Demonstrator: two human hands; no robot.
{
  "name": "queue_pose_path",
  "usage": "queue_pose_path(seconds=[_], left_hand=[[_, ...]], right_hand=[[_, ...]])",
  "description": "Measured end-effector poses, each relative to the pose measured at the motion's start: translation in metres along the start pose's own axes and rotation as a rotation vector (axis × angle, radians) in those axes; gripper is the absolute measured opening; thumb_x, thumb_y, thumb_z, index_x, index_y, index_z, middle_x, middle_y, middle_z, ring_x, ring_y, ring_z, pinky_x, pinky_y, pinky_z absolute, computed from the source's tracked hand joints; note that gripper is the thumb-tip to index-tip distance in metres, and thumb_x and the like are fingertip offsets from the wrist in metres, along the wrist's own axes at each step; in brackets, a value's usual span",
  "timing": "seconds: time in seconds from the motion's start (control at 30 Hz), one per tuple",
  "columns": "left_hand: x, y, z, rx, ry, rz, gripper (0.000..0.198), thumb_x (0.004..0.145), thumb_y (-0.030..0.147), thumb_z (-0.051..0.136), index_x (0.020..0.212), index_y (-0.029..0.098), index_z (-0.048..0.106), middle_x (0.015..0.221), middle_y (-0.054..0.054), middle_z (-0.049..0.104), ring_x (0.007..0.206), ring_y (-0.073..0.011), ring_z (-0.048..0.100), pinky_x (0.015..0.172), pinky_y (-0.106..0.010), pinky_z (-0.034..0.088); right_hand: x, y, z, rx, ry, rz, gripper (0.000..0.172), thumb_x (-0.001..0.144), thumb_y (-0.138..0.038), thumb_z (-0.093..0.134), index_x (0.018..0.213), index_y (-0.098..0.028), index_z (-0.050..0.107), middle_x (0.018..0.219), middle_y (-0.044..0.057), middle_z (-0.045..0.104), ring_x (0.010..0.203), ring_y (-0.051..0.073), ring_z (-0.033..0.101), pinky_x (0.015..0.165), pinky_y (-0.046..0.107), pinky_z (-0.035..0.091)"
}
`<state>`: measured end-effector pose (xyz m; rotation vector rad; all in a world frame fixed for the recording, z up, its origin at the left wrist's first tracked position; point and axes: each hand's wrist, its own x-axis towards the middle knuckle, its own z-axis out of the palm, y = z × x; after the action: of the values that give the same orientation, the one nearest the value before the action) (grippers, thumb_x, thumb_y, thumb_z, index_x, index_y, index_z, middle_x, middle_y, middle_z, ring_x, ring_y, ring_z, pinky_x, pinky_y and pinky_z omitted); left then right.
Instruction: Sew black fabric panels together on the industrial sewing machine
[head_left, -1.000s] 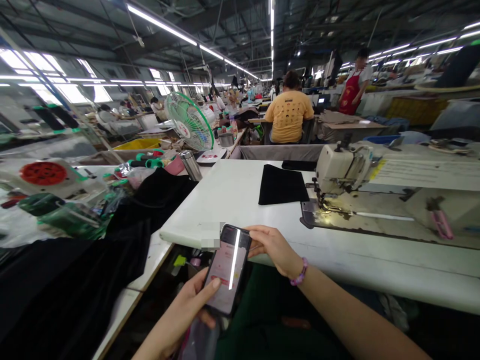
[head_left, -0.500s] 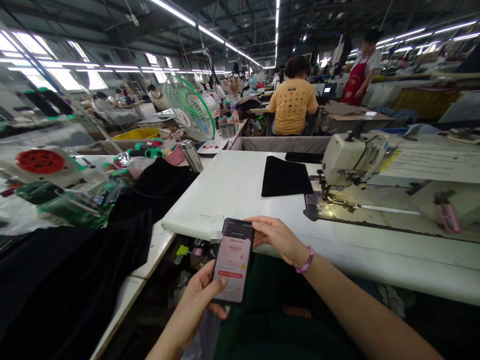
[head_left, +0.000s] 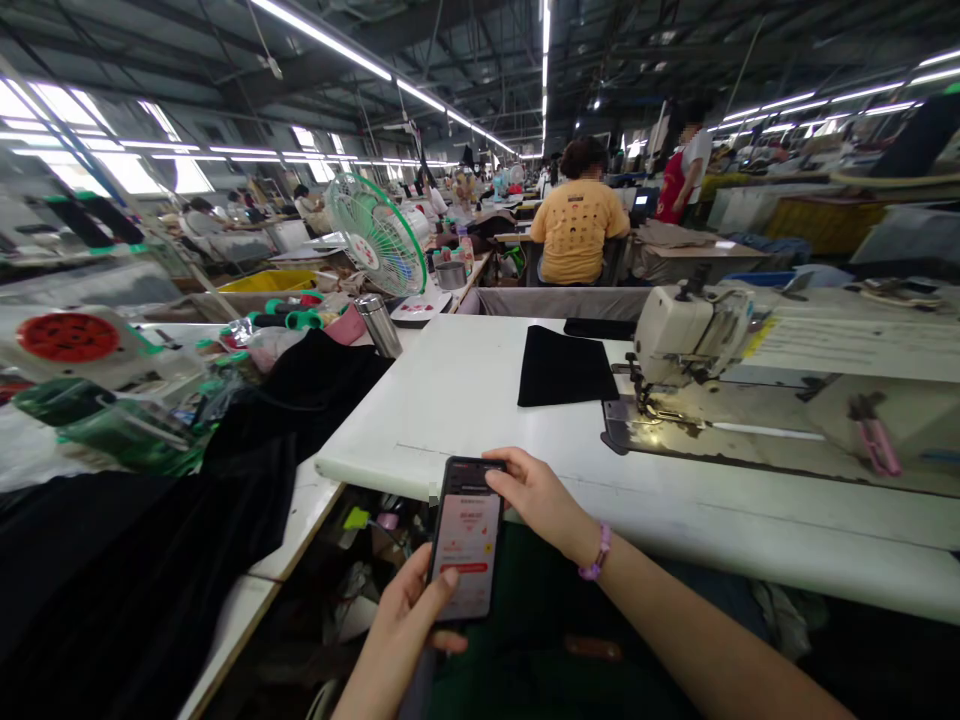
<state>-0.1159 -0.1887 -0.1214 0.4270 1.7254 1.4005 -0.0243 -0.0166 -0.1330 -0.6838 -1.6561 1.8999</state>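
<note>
A smartphone with a lit, pinkish-white screen is held upright over my lap, in front of the table's near edge. My left hand grips its lower left side, the thumb lying over the screen's lower edge. At the top right corner, my right hand holds the phone between thumb and fingers, with the thumb over the upper screen. The fingers behind the phone are partly hidden. A purple bracelet circles my right wrist.
A white sewing table spans the front, bearing a folded black cloth piece and a sewing machine. Pink thread snips rest on the machine. Left are black fabric, a steel flask and a green fan. A person in yellow sits ahead.
My right thumb has moved from the phone's side edge onto the upper screen. The phone and both hands sit slightly lower in view. In the background, the person in the red apron has turned.
</note>
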Motion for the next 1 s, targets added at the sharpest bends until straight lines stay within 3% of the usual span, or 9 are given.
queue_pose_path(seconds=[0.63, 0.83, 1.0], left_hand=[[0.009, -0.006, 0.001, -0.001, -0.058, -0.036, 0.059, 0.066, 0.045, 0.083, 0.114, 0.015, 0.067, 0.097, -0.011, 0.076, 0.068, -0.0229, 0.071, 0.039, -0.021, 0.049], [0.007, -0.009, 0.0, -0.163, 0.082, -0.094, 0.048, 0.082, 0.045, 0.068, 0.119, 0.014, 0.065, 0.102, -0.014, 0.075, 0.08, -0.0287, 0.074, 0.041, -0.027, 0.054], [0.011, -0.013, -0.011, -0.321, -0.006, -0.186, 0.037, 0.079, 0.035, 0.073, 0.105, 0.01, 0.07, 0.078, -0.01, 0.074, 0.055, -0.0225, 0.068, 0.04, -0.03, 0.057]], right_hand=[[-0.004, 0.005, 0.002, -0.127, 0.044, -0.049, 0.033, 0.085, -0.036, 0.062, 0.114, -0.02, 0.06, 0.098, 0.005, 0.07, 0.091, 0.021, 0.067, 0.083, 0.037, 0.053], [-0.002, 0.007, 0.003, -0.109, 0.042, -0.047, 0.038, 0.086, -0.037, 0.061, 0.12, -0.018, 0.059, 0.098, 0.006, 0.069, 0.09, 0.021, 0.067, 0.083, 0.036, 0.053], [-0.002, 0.006, 0.005, -0.109, 0.061, -0.054, 0.049, 0.086, -0.041, 0.062, 0.128, -0.017, 0.057, 0.108, 0.01, 0.068, 0.092, 0.021, 0.065, 0.08, 0.036, 0.054]])
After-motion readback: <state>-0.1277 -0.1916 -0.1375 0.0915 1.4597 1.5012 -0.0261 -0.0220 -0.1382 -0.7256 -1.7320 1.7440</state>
